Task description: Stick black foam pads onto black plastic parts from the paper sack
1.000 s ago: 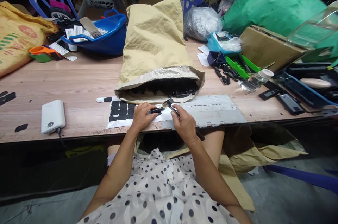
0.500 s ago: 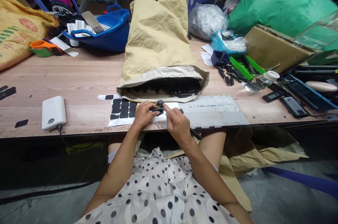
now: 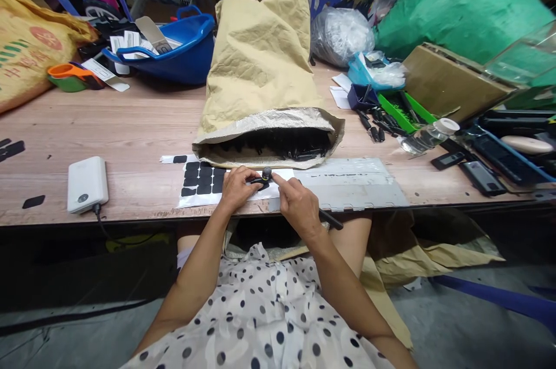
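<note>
My right hand [image 3: 299, 205] is closed round a small hammer; the dark head [image 3: 266, 173] is by my left fingers, and the black handle end [image 3: 331, 219] sticks out behind my wrist. My right index finger stretches forward towards the head. With closed fingers, my left hand [image 3: 237, 188] pinches a small black piece [image 3: 259, 182] whose shape is partly hidden. Beneath lies a white sheet [image 3: 197, 201] bearing rows of black rounded-square stickers [image 3: 204, 179], beside a grey metal plate [image 3: 351, 186]. Just beyond my hands, an open tan sack [image 3: 260, 62] holds many black parts.
A white power bank [image 3: 87, 185] with a cable stands to the left, near a blue basin [image 3: 182, 62] of white boxes. Rightward are a green tray [image 3: 406, 111], black pieces, a clear bottle [image 3: 428, 136] and a black device [image 3: 482, 175]. The table edge runs under my wrists.
The hammer head has moved left to my left fingers, then shifted slightly right. My right hand moved left, with its index finger now extended. The left hand stays nearly in place.
</note>
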Motion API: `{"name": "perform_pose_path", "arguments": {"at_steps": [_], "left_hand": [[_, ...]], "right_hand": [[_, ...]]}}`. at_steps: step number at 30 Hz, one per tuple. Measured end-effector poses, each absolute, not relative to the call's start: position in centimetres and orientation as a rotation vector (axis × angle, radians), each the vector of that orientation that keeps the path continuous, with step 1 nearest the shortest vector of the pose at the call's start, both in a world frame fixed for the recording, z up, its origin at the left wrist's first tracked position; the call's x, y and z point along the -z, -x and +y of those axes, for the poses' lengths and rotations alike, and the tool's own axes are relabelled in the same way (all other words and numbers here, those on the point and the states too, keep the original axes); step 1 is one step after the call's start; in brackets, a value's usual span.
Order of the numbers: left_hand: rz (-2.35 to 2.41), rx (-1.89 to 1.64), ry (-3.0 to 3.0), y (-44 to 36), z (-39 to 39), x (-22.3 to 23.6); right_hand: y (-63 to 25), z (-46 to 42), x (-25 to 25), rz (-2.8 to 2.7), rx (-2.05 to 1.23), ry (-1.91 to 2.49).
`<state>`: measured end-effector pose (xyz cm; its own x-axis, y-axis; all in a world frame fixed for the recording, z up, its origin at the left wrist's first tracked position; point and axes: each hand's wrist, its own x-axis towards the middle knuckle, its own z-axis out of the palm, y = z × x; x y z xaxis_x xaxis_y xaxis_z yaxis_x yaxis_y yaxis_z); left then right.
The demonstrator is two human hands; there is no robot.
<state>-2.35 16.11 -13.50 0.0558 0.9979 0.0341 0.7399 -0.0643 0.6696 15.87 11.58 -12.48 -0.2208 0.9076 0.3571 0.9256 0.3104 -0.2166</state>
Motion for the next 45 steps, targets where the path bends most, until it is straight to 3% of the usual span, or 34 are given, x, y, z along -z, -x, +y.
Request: {"name": "perform_pose_path", "arguments": {"at_steps": [32, 36, 40, 45], "left_hand": [[1.717, -0.651, -1.972, 2.8, 15.9, 13.6], [1.656, -0.765, -1.977, 2.9, 15.8, 13.7], [1.309, -0.974, -1.954, 2.8, 13.5, 13.0], [0.967, -0.446, -1.896, 1.5, 8.7, 11.9]], "right_hand": [[-17.9, 14.4, 17.0, -1.955, 0.340, 1.710], [-17.9, 14.4, 17.1, -1.956, 0.343, 1.712], [-17.8, 14.4, 16.9, -1.986, 0.317, 1.728], [-17.7, 14.3, 16.8, -1.973, 0.290, 1.735]]}}
